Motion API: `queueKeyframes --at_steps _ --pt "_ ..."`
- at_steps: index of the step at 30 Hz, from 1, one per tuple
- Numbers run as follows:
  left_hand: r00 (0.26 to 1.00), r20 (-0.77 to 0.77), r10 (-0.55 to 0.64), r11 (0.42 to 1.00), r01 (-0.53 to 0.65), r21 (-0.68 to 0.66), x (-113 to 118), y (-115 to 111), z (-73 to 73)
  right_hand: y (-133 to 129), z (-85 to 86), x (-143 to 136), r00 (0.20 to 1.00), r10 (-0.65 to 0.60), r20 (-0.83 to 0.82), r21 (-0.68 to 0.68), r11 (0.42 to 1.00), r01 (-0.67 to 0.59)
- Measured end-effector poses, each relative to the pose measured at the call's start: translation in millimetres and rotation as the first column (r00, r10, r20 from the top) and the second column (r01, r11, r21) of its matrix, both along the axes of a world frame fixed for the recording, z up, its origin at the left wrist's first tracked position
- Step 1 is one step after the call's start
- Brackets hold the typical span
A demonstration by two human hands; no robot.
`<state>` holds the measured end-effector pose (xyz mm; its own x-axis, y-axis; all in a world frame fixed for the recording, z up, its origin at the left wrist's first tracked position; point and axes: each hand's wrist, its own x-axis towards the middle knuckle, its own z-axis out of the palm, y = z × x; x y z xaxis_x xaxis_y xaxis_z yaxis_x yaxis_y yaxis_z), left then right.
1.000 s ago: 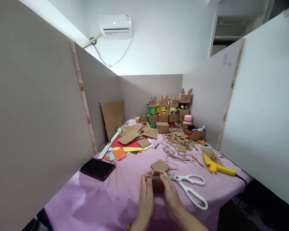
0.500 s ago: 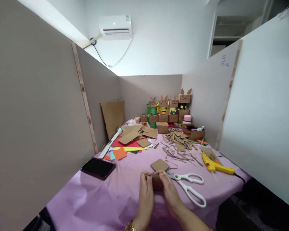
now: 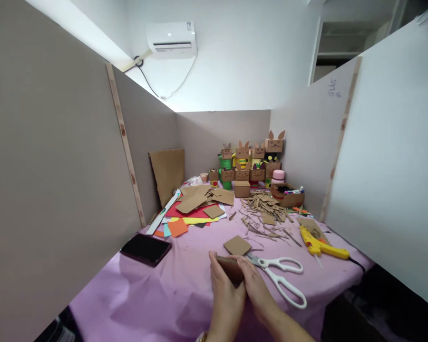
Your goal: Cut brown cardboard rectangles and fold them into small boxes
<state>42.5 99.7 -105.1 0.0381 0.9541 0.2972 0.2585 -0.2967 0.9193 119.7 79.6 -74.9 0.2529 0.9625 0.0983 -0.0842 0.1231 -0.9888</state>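
Between my two hands, low over the front of the table, is a small brown cardboard piece with a visible upper edge; its full shape is hidden by my fingers. My left hand wraps it from the left and below. From the right, my right hand closes on its other side. Just beyond my fingers a flat cardboard square lies on the cloth. White-handled scissors rest to the right, their blades beside that square.
A black phone lies at left. Coloured paper and cardboard sheets are stacked behind. Cardboard scraps spread toward the right, near a yellow glue gun with a cord. Cardboard animal-faced figures stand at the back. Partitions flank the table.
My left hand has shifted right and under the cardboard piece, bringing my wrists closer together. The piece has turned, its top edge now slanting. The table objects remain in place.
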Motion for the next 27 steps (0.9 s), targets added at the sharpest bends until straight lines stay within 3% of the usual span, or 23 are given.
queueKeyframes --at_steps 9,14,17,22,27 --pt "0.969 -0.069 -0.236 0.972 0.237 0.000 -20.0 16.8 25.0 -10.7 11.4 6.8 0.987 0.156 0.026 -0.010 0.988 -0.156" --pt "0.865 -0.105 -0.491 0.870 0.493 -0.006 -36.0 24.6 34.7 -8.7 7.5 23.7 0.986 0.112 0.127 0.000 0.994 -0.113" --pt "0.811 -0.109 -0.574 0.818 0.574 -0.041 -42.6 29.5 35.9 -3.4 4.9 31.1 0.971 0.108 0.214 0.038 0.992 -0.118" --pt "0.751 -0.075 -0.656 0.755 0.654 -0.046 -44.4 36.4 32.6 1.3 5.5 33.6 0.899 0.205 0.388 0.125 0.954 -0.272" --pt "0.714 -0.019 -0.700 0.714 0.698 -0.056 -43.1 37.1 31.8 7.1 -3.7 35.1 0.882 0.228 0.412 0.131 0.943 -0.305"
